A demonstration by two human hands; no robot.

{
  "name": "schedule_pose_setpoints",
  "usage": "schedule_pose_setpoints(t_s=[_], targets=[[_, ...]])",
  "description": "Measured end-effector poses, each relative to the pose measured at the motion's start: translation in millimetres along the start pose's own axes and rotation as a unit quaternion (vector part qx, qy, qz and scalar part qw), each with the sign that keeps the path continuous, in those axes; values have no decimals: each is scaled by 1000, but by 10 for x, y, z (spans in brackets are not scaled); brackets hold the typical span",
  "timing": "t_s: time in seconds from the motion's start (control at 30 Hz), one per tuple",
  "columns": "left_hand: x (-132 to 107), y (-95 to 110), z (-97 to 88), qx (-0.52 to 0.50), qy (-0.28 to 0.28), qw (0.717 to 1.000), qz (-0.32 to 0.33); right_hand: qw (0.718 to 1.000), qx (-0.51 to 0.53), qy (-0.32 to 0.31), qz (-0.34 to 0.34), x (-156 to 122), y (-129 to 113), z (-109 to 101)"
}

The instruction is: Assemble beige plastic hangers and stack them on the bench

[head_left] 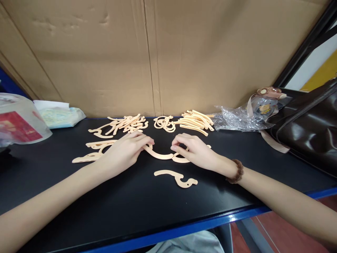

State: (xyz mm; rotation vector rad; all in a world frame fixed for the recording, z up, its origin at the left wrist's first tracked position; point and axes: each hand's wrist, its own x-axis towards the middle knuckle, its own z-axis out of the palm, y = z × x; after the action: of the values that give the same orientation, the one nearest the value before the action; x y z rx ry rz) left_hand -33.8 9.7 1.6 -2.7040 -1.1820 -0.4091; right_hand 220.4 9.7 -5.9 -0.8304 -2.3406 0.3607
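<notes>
My left hand (129,151) is closed, its thumb and fingers pinching one end of a beige curved strip (160,156) that looks like a folding hanger arm. That strip runs right and meets a second curved beige piece (180,160) beneath my right hand (197,151). My right fingers are curled around this second piece, partly hiding it. Nearer to me, a loose beige hook-shaped piece (181,179) with a small hole lies flat on the black table (126,211). Left of my left hand, joined beige pieces (88,157) lie partly covered by it.
Along the cardboard wall (105,63) sit a pile of hook-shaped pieces (129,123), a small heap of curled pieces (164,123) and a stack of curved strips (196,121). Clear plastic wrap (234,119) and a dark bag (308,126) stand right; a translucent tub (23,119) and soft packet (61,116) left.
</notes>
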Motion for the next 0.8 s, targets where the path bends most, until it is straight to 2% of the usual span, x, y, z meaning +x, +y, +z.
schedule_pose_setpoints(t_s=[0.3, 0.5, 0.8], targets=[[18, 57, -14, 5, -6, 1000, -4, 998, -63, 28, 2, 4, 17, -49], [3, 47, 25, -16, -24, 1000, 4, 974, -193, 21, 119, 3, -48, -127], [10, 66, 43, -46, -32, 998, -1, 984, -144, -9, 101, -16, -26, -63]])
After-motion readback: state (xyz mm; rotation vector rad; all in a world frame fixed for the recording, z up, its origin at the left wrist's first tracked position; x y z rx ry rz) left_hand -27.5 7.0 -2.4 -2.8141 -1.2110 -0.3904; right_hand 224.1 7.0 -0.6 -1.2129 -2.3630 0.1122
